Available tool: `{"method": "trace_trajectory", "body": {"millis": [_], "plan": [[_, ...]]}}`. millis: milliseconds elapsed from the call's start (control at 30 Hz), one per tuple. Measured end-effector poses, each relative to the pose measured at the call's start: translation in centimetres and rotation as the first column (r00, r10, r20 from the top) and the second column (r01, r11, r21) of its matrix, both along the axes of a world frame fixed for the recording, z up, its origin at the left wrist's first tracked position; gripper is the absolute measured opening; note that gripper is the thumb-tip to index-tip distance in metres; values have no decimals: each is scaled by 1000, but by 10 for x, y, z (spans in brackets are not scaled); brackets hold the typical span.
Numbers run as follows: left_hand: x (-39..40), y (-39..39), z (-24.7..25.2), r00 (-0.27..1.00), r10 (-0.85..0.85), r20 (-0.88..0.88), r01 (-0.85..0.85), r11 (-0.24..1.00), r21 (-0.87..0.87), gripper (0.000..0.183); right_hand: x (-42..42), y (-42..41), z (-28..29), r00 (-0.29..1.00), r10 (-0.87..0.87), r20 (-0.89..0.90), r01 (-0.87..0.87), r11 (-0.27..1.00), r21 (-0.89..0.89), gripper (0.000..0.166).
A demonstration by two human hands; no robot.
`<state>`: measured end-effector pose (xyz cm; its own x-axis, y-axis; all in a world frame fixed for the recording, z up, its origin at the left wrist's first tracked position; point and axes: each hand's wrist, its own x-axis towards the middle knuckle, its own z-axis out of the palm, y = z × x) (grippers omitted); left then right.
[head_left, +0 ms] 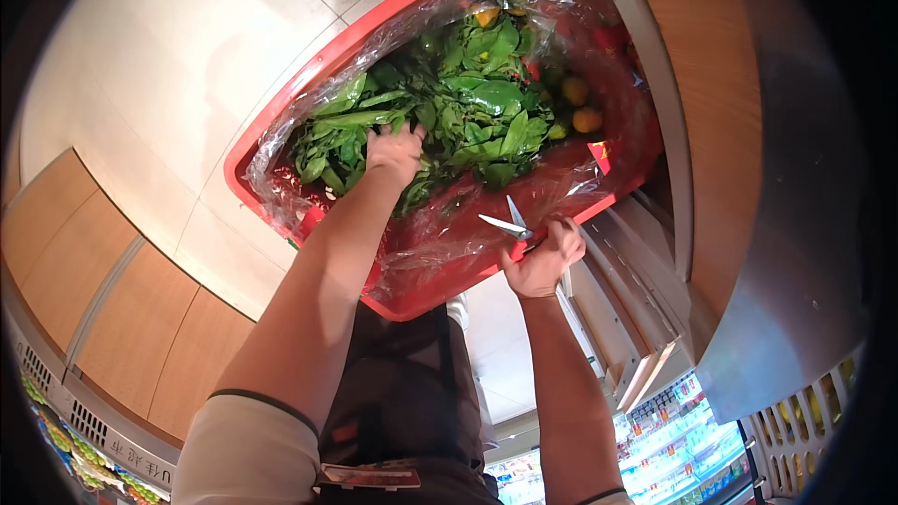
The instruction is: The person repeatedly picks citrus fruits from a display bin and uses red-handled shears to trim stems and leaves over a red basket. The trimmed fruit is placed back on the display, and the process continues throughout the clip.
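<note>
A large red plastic crate (410, 308) lined with clear plastic film (263, 165) is in front of me. Inside it lies a heap of glossy green leaves and cut sprigs (491, 95). Several orange citrus fruits (586, 120) show at the crate's right side, partly under the leaves. My left hand (395, 154) reaches down into the left part of the heap, back of the hand up. Its fingertips are hidden among the leaves. Over the crate's near right rim, my right hand (544, 259) holds red-handled scissors (515, 228) with their blades apart, pointing toward the leaves.
A wood-panelled counter (708, 84) curves along the right, close to the crate. Wooden boards (617, 301) stand below it. Wood-faced display units (133, 301) curve along the left. Lit shelves (680, 442) and a slotted plastic basket (793, 435) are at the lower right. Pale tiles (231, 49) cover the floor.
</note>
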<state>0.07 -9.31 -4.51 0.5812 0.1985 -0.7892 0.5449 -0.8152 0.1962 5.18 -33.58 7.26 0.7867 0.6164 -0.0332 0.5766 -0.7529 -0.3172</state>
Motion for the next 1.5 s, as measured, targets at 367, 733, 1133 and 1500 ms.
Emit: {"method": "trace_trajectory", "body": {"millis": [367,733,1133,1500], "plan": [[-2,24,47,921,370,-125,-380,779,-499,98,2,2,-1,1000,-7,15,7,1000,16,68],[-42,41,126,475,824,-309,-390,-118,-913,68,0,4,5,1000,-20,11,21,998,-67,67],[-30,37,186,329,532,-780,-61,-812,-580,38,3,7,3,1000,-9,23,10,999,-40,63],[37,113,443,51,986,160,182,148,-972,65,-1,8,21,997,-62,-52,52,985,-167,68]]}}
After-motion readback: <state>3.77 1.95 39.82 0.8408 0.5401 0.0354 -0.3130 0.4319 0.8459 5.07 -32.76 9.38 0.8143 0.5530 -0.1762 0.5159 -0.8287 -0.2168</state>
